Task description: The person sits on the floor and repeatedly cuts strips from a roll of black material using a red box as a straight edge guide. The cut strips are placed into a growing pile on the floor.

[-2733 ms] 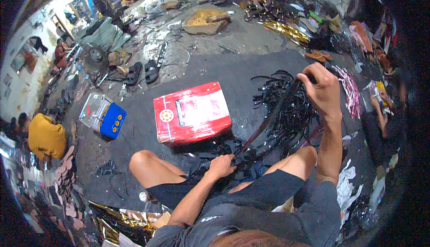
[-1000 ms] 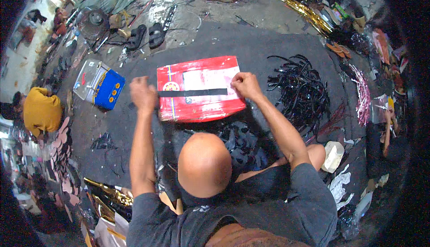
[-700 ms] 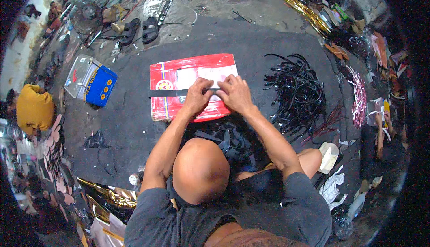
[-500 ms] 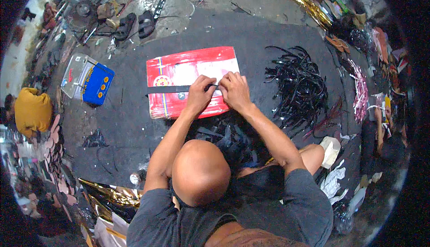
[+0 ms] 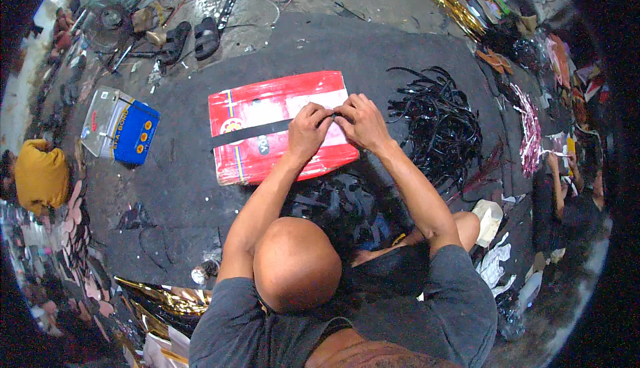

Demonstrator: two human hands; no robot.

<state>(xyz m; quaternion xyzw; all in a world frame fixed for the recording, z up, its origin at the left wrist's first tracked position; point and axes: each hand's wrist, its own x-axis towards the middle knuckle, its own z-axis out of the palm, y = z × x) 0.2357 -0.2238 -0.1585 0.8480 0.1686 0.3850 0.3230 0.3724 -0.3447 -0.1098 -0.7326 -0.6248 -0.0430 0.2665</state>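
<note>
The red box [image 5: 287,160] lay flat near the middle of the frame, on a dark sheet [image 5: 300,43] spread over the floor. A black strip [image 5: 257,132] ran across its top, slanting slightly upward from the box's left edge to the fingers at its right side. The left hand [image 5: 311,130] was curled over the box, thumb and fingers pinching the strip near its right end. The right hand [image 5: 361,123] met it from the right, its fingertips pinched together at that same end, nearly touching those of the left; exactly how the strip sat between them was too small to tell.

Right of the box, a loose pile of glossy black strips [image 5: 440,118] lay on the sheet, well apart from it, with a bundle of pink strips [image 5: 529,131] farther toward the right edge. At the left of the frame stood a container [image 5: 137,135], part clear and part blue. A pair of black sandals [image 5: 207,39] rested in the upper left, and long gold strips [image 5: 450,7] lay in the upper right. Gold foil [image 5: 170,301] showed at the lower left, and a pale block [image 5: 489,221] sat at the lower right, beside the person's leg.
</note>
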